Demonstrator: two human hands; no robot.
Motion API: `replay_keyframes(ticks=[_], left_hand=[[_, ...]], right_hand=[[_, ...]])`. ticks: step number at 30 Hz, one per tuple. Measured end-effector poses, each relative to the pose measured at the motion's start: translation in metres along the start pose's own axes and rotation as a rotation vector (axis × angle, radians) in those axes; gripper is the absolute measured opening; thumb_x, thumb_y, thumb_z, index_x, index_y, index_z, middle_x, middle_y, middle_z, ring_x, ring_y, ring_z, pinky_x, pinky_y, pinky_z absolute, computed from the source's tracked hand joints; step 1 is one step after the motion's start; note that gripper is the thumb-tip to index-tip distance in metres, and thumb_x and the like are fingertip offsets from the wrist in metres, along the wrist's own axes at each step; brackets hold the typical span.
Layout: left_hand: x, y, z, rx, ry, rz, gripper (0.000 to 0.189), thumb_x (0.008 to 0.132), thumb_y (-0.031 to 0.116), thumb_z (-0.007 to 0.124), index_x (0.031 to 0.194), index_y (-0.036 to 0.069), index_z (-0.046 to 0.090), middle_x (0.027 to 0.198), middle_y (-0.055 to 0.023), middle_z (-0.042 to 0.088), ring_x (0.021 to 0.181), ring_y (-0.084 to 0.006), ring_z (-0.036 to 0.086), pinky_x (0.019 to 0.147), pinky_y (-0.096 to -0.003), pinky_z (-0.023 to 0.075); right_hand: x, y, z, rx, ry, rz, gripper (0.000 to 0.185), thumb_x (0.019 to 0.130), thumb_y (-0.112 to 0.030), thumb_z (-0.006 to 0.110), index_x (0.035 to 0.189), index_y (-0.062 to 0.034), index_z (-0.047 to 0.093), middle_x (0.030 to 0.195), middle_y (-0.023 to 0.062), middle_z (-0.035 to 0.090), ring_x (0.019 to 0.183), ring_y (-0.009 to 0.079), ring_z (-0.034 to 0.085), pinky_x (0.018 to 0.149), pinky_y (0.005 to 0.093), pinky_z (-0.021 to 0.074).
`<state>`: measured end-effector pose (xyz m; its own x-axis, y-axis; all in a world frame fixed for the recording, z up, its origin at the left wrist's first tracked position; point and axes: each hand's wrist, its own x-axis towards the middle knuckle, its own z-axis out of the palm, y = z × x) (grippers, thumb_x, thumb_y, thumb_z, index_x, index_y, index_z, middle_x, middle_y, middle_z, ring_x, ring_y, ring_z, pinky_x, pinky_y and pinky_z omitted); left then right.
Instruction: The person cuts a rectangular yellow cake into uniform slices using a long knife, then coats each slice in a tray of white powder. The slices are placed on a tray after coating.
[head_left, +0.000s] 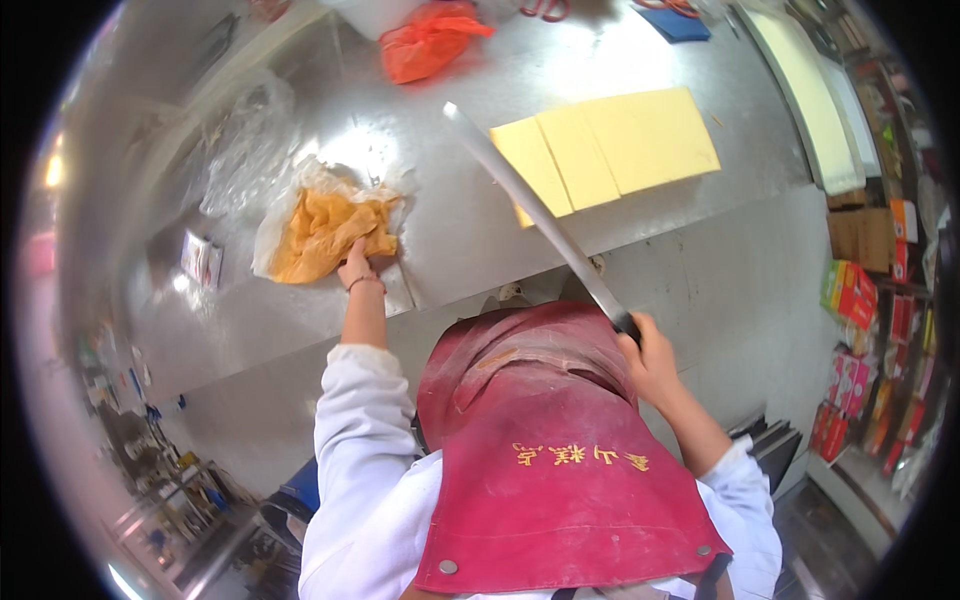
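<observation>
My right hand (651, 356) is closed round the black handle of a long knife (540, 214), whose blade points up and to the left above the steel table. Just right of the blade lies a flat yellow sponge cake sheet (645, 142), with two cuts showing across its left part. My left hand (357, 264) reaches to a crumpled orange-brown sheet (319, 229), perhaps cake skin or cloth, that lies on whitish wrap. The fingers touch its lower right part; whether they grip it cannot be told.
Clear plastic film (251, 154) and a small packet (201, 259) lie on the steel table (450, 262) at the left. A red plastic bag (431, 45), a blue item (675, 24) and a tray with a pale yellow sheet (806, 97) are farther back. Boxes fill shelves at the right.
</observation>
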<state>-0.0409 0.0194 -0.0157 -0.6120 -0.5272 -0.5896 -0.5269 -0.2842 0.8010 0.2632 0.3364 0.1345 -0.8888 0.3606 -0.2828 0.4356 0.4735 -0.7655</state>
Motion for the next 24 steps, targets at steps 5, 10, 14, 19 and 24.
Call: replay_keyframes(ticks=[5, 10, 14, 19, 24], left_hand=[[-0.012, 0.016, 0.011, -0.289, -0.147, -0.134, 0.032, 0.076, 0.009, 0.052, 0.107, 0.002, 0.051, 0.104, -0.0095, 0.057, 0.094, -0.0284, 0.056, 0.077, -0.0408, 0.0481], [-0.059, 0.007, -0.03, -0.588, -0.565, -0.185, 0.038, 0.077, 0.009, 0.042, 0.114, 0.0, 0.048, 0.115, -0.0123, 0.053, 0.106, -0.0292, 0.051, 0.093, -0.0427, 0.0402], [-0.085, -0.008, -0.054, -0.598, -0.797, -0.197, 0.042, 0.077, 0.008, 0.045, 0.118, -0.001, 0.044, 0.118, -0.013, 0.051, 0.109, -0.0291, 0.049, 0.095, -0.0426, 0.0389], [-0.102, -0.025, -0.045, -0.446, -0.804, -0.149, 0.039, 0.083, 0.011, 0.053, 0.12, 0.001, 0.043, 0.115, -0.0116, 0.053, 0.104, -0.025, 0.053, 0.089, -0.0371, 0.0431], [-0.107, -0.038, -0.01, -0.099, -0.474, 0.212, 0.03, 0.08, 0.003, 0.059, 0.108, -0.003, 0.051, 0.103, -0.0072, 0.057, 0.09, -0.0159, 0.056, 0.077, -0.028, 0.0464]], right_hand=[[0.091, -0.053, 0.068, 0.099, -0.256, -0.058, 0.042, 0.083, -0.029, 0.055, 0.109, 0.0015, 0.043, 0.098, 0.0262, 0.057, 0.093, 0.0397, 0.056, 0.077, 0.0416, 0.0446], [0.128, -0.091, 0.123, 0.04, -0.336, -0.246, 0.039, 0.084, -0.029, 0.053, 0.104, 0.0024, 0.043, 0.089, 0.0256, 0.059, 0.086, 0.0419, 0.056, 0.073, 0.0445, 0.0438], [0.133, -0.1, 0.153, -0.034, -0.415, -0.241, 0.036, 0.084, -0.026, 0.054, 0.103, 0.0024, 0.042, 0.09, 0.0262, 0.058, 0.087, 0.0422, 0.055, 0.073, 0.0446, 0.0431], [0.127, -0.095, 0.171, -0.025, -0.438, -0.23, 0.036, 0.084, -0.025, 0.052, 0.1, 0.0056, 0.041, 0.08, 0.0292, 0.058, 0.078, 0.0456, 0.056, 0.07, 0.0503, 0.043], [0.111, -0.093, 0.174, -0.057, -0.448, -0.28, 0.035, 0.085, -0.024, 0.051, 0.092, 0.0081, 0.04, 0.072, 0.031, 0.056, 0.069, 0.0464, 0.056, 0.062, 0.0514, 0.0446]])
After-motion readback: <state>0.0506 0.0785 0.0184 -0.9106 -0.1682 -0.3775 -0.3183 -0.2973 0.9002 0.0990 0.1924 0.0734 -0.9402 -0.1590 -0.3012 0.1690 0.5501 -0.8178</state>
